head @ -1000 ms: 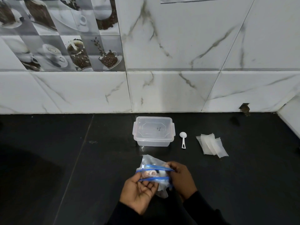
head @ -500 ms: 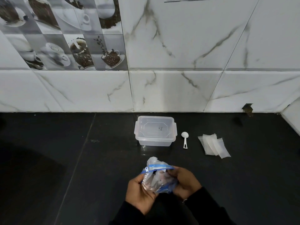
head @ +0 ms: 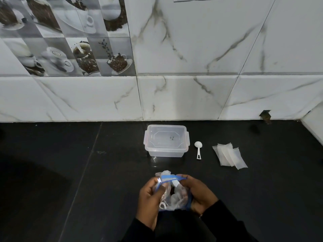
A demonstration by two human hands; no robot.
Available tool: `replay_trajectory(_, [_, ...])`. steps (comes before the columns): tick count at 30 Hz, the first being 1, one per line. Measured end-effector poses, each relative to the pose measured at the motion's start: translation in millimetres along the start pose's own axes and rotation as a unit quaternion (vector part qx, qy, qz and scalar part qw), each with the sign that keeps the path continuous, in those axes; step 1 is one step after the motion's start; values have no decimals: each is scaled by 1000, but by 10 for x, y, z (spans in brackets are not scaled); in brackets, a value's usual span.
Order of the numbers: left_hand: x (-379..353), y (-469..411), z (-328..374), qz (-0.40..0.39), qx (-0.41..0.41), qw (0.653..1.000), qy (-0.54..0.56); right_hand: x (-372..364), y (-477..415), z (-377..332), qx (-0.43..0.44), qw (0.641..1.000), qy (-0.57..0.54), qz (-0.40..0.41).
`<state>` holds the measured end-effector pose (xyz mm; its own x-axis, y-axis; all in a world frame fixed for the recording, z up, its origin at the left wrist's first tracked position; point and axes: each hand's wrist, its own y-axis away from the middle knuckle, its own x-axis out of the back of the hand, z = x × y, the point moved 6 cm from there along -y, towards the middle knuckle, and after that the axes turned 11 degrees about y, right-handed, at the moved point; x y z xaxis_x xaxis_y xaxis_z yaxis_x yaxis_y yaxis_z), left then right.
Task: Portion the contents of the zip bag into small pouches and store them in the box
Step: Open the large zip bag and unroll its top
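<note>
A clear zip bag (head: 172,196) with a blue zip strip is held above the black counter, near the front. My left hand (head: 150,194) grips its left side and my right hand (head: 201,193) grips its right side. The bag's mouth faces up and is pulled apart; pale contents show dimly inside. Beyond it stands a clear plastic box (head: 166,140) with its lid on. A white scoop (head: 198,149) lies to the right of the box. Several small translucent pouches (head: 229,155) lie fanned out further right.
The black counter (head: 70,172) runs back to a white marble-tiled wall (head: 192,95). A decorative tile with coffee cups (head: 66,35) is at the upper left. A side wall closes the far right corner.
Both hands have turned and pulled at the bag, so its blue-edged mouth is spread wider and faces up. The box, scoop and pouches have not moved.
</note>
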<state>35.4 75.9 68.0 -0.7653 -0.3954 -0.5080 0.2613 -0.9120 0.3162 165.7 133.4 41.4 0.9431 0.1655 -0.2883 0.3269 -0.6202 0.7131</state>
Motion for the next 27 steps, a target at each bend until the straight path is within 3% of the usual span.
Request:
replay_trajectory(4, [68, -33, 23, 99, 55, 993, 13, -145, 155, -125, 123, 990, 66, -30])
replay_trajectory(8, [152, -96, 9, 168, 112, 979, 38, -224, 247, -142, 175, 972, 129, -90])
replay_trajectory(13, [47, -44, -94, 96, 260, 950, 143, -187, 289, -229, 247, 919, 305, -33])
replay_trajectory(15, [-12, -11, -118, 56, 305, 935, 170, -125, 235, -207, 221, 934, 282, 2])
replay_trajectory(18, [-65, 13, -113, 1, 328, 925, 191, -74, 175, -98, 94, 988, 119, -31])
replay_trajectory(21, [-111, 50, -115, -49, 332, 920, 202, -101, 212, -54, -33, 995, -5, -98])
replay_trajectory(23, [-180, 85, -122, -96, 316, 919, 216, -131, 214, -69, -71, 989, -64, -110])
replay_trajectory(25, [-166, 71, -101, -132, 252, 950, 126, -169, 227, -122, -77, 984, -98, -126])
replay_trajectory(27, [-73, 8, 20, -129, 127, 980, -88, -211, 284, -182, -51, 983, -75, -158])
